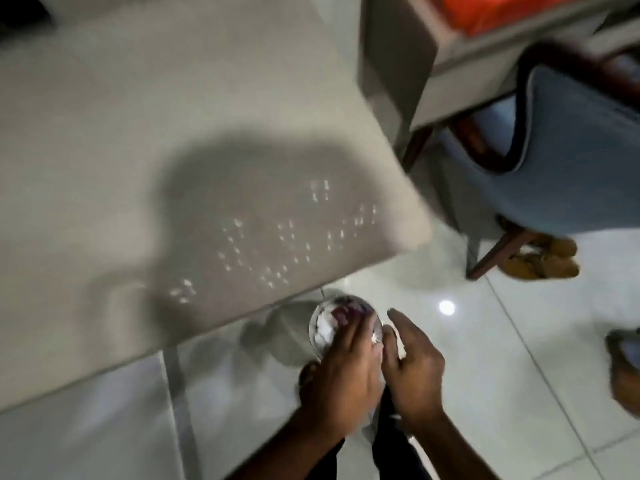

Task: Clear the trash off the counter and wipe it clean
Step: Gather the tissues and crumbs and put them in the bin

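Note:
The beige counter [145,133] fills the left and middle of a blurred view, with several small white scraps [263,244] scattered near its front corner. Below that corner my left hand [341,372] covers a clear bag [325,327] holding white and purple trash, gripping it from above. My right hand [412,372] is right beside it, fingers together and pointing up; it touches the bag's side, and whether it grips it I cannot tell.
A blue upholstered chair [568,143] with dark wooden legs stands at the right. Tan sandals [540,259] lie under it. A grey cabinet [391,57] rises behind the counter corner. Glossy white floor tiles [485,358] spread below. Another brown shoe [627,372] sits at the right edge.

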{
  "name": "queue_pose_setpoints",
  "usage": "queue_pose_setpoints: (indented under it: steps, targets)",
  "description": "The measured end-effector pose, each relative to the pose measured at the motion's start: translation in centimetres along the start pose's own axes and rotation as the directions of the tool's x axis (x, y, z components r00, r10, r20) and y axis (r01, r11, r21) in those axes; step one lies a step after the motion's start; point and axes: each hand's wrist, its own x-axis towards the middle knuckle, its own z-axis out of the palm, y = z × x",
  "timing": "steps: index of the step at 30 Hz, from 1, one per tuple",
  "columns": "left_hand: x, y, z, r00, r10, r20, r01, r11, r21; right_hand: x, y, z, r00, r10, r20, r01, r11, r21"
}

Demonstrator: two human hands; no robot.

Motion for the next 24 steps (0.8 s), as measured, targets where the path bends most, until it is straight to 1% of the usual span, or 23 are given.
queue_pose_setpoints:
  steps: [2, 3, 5, 7, 8, 10, 12, 14, 16, 18, 21, 24]
  targets:
    - [-0.5, 4.5, -4.7, 0.974, 0.171, -0.148, -0.172, 0.985, 0.009, 0.1, -4.3, -4.4, 0.994, 0.074, -0.079, -0.072, 0.997, 0.022]
    - [-0.3, 6.2, -7.2, 0.949, 0.223, -0.222, -0.227, 0.974, 0.008, 0.5, -6.4, -6.3, 0.988, 0.073, -0.133, -0.071, 0.997, 0.020]
    - [1.3, 8.6, -12.8, 0.909, 0.250, -0.333, -0.266, 0.964, -0.003, 2.1, -10.8, -9.7, 0.963, 0.010, -0.271, -0.014, 1.000, -0.012]
    - [3.6, 10.1, -17.7, 0.887, 0.231, -0.399, -0.242, 0.970, 0.024, 3.6, -14.3, -12.0, 0.940, -0.038, -0.340, 0.025, 0.999, -0.040]
    - [4.9, 10.8, -20.2, 0.890, 0.211, -0.404, -0.210, 0.976, 0.048, 4.4, -16.0, -13.1, 0.944, -0.039, -0.328, 0.027, 0.999, -0.043]
    - [7.5, 11.8, -24.2, 0.917, 0.155, -0.369, -0.118, 0.986, 0.121, 6.2, -18.8, -14.7, 0.955, -0.052, -0.292, 0.035, 0.997, -0.065]
    - [10.7, 12.2, -27.0, 0.936, 0.115, -0.332, -0.047, 0.977, 0.208, 9.1, -21.4, -15.8, 0.967, -0.113, -0.230, 0.095, 0.992, -0.088]
    - [13.9, 12.5, -28.8, 0.940, 0.106, -0.323, -0.011, 0.960, 0.281, 13.0, -23.8, -16.8, 0.973, -0.161, -0.165, 0.147, 0.985, -0.091]
    - [16.6, 12.6, -29.7, 0.942, 0.115, -0.317, 0.003, 0.937, 0.348, 17.3, -25.4, -17.4, 0.972, -0.204, -0.115, 0.191, 0.975, -0.114]
    - [19.3, 12.5, -30.0, 0.949, 0.099, -0.300, 0.024, 0.923, 0.383, 21.8, -26.3, -17.9, 0.978, -0.194, -0.075, 0.183, 0.975, -0.129]
    - [23.1, 11.5, -29.4, 0.962, 0.034, -0.270, 0.076, 0.919, 0.388, 28.2, -26.3, -18.1, 0.984, -0.174, -0.041, 0.163, 0.968, -0.189]
    - [26.7, 10.4, -28.0, 0.958, -0.032, -0.284, 0.151, 0.901, 0.407, 35.0, -24.7, -17.8, 0.989, -0.150, 0.003, 0.147, 0.965, -0.216]
